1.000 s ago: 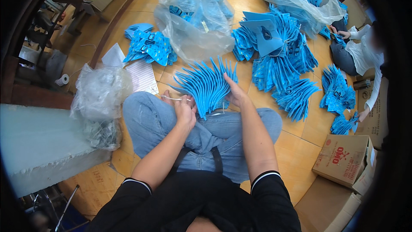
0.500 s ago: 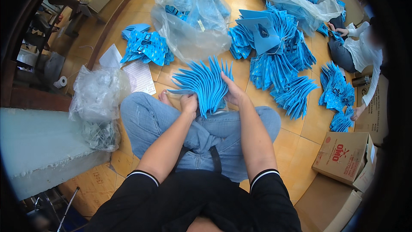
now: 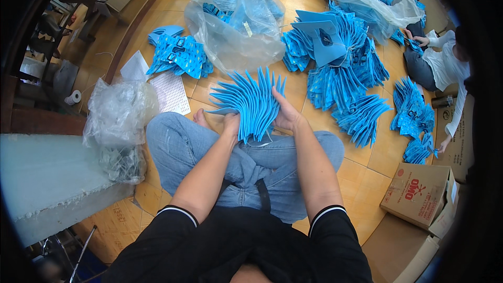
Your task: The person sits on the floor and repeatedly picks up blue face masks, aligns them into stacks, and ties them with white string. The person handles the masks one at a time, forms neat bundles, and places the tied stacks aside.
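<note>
Above my crossed legs I hold a fanned bundle of blue flat fabric pieces (image 3: 251,105). My left hand (image 3: 231,123) is closed on its lower left side, with the fingers partly hidden. Along the right side lies my right hand (image 3: 286,111), thumb on the outer piece and fingers tucked behind. A thin pale tie end shows below the bundle, near my right hand. Right of it on the tiled floor sits a similar fanned bundle (image 3: 361,119), beside a tall heap of blue bundles (image 3: 340,68).
Clear plastic bags (image 3: 238,47) with blue pieces stand ahead. Patterned blue pieces (image 3: 178,57) and a perforated white sheet (image 3: 171,93) lie left, near crumpled plastic (image 3: 118,110). At right, a co-worker (image 3: 445,63) sits by more bundles (image 3: 412,112) and a cardboard box (image 3: 419,191).
My hands keep their hold on the bundle, with only a slight shift. The co-worker's nearer hand has moved a little right, away from the small bundle on the floor.
</note>
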Demonstrator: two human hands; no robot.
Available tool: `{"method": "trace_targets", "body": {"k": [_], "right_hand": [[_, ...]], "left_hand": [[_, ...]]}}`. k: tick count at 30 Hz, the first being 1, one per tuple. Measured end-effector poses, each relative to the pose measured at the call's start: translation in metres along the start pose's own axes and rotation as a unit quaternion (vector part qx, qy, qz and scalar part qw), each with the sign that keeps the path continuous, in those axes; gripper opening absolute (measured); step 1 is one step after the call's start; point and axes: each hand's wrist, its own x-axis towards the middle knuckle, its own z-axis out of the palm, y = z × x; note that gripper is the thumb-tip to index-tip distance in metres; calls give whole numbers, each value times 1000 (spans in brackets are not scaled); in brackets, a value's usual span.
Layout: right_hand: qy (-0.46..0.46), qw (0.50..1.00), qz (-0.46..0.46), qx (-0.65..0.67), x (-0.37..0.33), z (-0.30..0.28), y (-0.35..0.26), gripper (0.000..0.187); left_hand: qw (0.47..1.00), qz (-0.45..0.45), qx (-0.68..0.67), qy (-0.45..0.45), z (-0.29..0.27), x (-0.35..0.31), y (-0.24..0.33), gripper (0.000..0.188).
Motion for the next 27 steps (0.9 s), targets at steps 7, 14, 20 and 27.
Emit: {"method": "trace_targets", "body": {"k": [7,14,20,27], "right_hand": [[9,1000,-8,23,-1,9,2,61],[2,999,-26,30,-7,14,-1,60],[-12,998,-37,51,-5,16,-3,58],[-18,999,-26,30,2,14,1,64]], "left_hand": [[998,38,31,29,-4,6,-6,25],[999,10,-10,-35,15,-19,14,19],[1000,13,-10,-5,17,-21,16,19],[999,24,-23,27,9,-9,6,19]]}}
